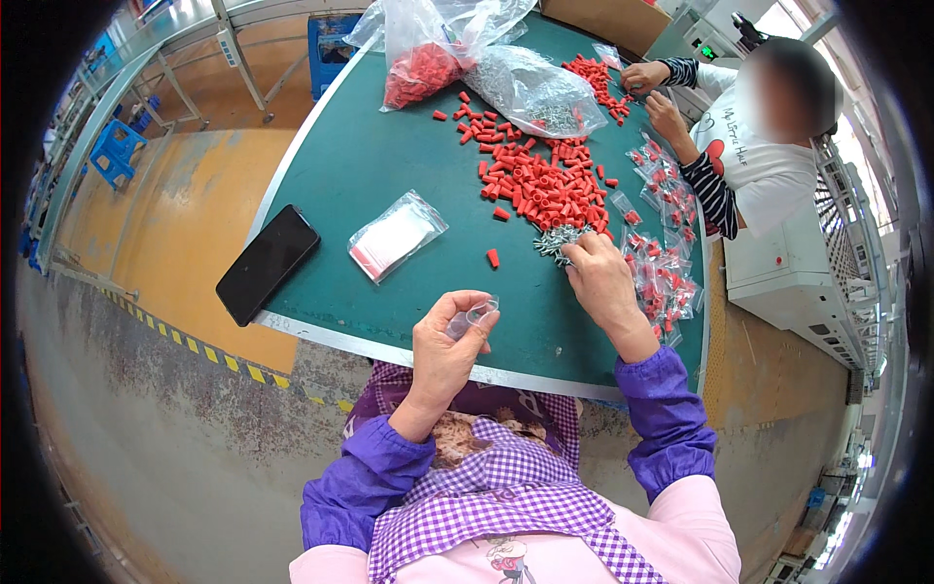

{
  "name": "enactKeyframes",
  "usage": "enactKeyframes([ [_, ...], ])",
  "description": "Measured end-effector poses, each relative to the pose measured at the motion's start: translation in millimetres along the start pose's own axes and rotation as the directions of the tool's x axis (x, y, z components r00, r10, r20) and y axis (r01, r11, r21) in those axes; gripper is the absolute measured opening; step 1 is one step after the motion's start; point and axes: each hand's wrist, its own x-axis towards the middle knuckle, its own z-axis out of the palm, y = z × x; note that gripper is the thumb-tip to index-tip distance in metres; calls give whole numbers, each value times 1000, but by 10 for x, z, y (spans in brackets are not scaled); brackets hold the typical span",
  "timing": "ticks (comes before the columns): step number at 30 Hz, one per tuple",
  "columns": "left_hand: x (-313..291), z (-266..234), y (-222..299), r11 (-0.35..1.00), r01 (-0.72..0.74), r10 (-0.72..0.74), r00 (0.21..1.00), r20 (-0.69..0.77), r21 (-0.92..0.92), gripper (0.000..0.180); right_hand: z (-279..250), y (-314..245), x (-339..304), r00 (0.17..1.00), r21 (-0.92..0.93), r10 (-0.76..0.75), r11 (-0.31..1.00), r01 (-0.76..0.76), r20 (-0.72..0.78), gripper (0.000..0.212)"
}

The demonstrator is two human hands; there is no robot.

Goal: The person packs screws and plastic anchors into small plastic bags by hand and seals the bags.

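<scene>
- Far left of the green table (389, 156), I note a black phone (267, 264) lying flat, partly overhanging the near-left edge
- Just right of the phone, I see a stack of small clear bags (397, 236) with a red strip along one edge, lying flat and well apart from both hands
- My left hand (449, 343) is raised above the near table edge; thumb and fingers pinch a small clear bag (473, 317) at its mouth, so this hand is grasping the bag
- A single red cap (493, 258) lies alone on the table between the bag stack and my right hand
- At the far side of the table, I see a clear sack of red caps (420, 70) and, to its right, a clear sack of grey metal parts (541, 97)
- A loose pile of red caps (543, 182) spreads across the middle of the table
- My right hand (601, 277) rests palm down with fingertips on a small heap of silver screws (557, 238) at the near end of the red pile; I cannot tell whether the fingers have closed on any
- Filled small bags (666, 243) holding red caps run along the right edge of the table
- At far right, a second person's hands (654, 92) work among more red caps
</scene>
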Motion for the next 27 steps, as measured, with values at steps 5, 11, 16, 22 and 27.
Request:
enactKeyframes([
  [5,5,33,18,1000,-10,11,1000,18,-10,16,137,96,97,997,-74,-72,994,74,41,7],
  [11,-14,68,9,1000,27,-27,999,37,4,17,216,53,48,1000,5,14,1000,-14,12,5],
  [16,-5,87,-44,1000,12,-11,999,31,-19,17,205,23,3,983,202,183,962,-184,26,6],
  [22,-5,71,-1,999,-21,21,999,-25,-24,18,44,-237,122,966,214,247,942,-258,76,16],
  [27,5,34,34,1000,-28,28,997,-65,5,18,270,-670,344,987,513,145,843,-160,70,23],
])
